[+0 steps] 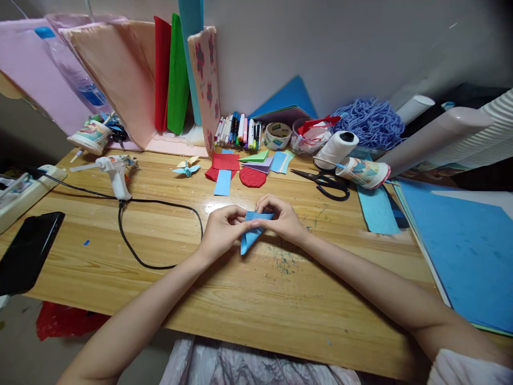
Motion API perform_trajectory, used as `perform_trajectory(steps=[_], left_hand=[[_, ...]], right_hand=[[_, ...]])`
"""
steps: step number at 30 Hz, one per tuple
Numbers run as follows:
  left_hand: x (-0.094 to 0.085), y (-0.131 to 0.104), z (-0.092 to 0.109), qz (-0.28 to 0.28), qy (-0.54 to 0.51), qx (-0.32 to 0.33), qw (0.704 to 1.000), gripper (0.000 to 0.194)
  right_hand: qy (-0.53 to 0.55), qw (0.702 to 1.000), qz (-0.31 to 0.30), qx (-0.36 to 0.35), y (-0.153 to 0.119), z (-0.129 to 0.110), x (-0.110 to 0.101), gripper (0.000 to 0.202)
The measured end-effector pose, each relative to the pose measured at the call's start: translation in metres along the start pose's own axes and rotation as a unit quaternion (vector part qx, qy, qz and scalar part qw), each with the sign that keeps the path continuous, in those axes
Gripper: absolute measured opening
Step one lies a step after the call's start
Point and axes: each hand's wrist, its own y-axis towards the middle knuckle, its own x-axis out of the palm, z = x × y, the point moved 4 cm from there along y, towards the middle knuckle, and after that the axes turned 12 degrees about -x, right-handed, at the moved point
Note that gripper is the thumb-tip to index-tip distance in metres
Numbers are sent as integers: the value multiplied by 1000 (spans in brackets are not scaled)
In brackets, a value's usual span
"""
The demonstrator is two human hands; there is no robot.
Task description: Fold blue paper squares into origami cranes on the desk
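Observation:
A small piece of folded blue paper [249, 243], roughly triangular with its point downward, is held just above the wooden table. My left hand [222, 231] pinches its left side between thumb and fingers. My right hand [282, 219] grips the upper right side, its thumb meeting the left thumb across the front of the paper. The fingers behind the paper are partly hidden. Beyond my hands lie a red textured paper disc [253, 176], a blue paper strip [223, 183] and a folded paper piece [188, 167] in blue and cream.
A white glue gun [117, 174] stands at left, its black cable [160, 266] looping near my left hand. Black scissors [328, 184] lie at back right. A phone [30, 251] rests at the left edge, blue sheets [465, 246] at right. Markers [240, 131] line the back.

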Motion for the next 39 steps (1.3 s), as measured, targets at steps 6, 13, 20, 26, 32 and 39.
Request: perform_trajectory(steps=[6,13,20,26,32,39], left_hand=[[-2,6,-5,-19,-44,-73,996,39],[-8,8,-4,42,-42,-25,998,35],[-7,3,-1,49,-3,20,999,29],[-8,-1,1,75,47,53,995,29],[-8,0,1,85,58,57,993,28],[-9,-2,5,83,65,90,990,27]], right_hand=[[114,987,39,109,2,14,-2,37],[146,979,16,141,2,14,-1,32],[144,980,18,137,1,12,-2,29],[134,983,18,125,2,10,-2,27],[154,979,22,132,2,10,-1,27],[199,968,18,154,1,11,-1,37]])
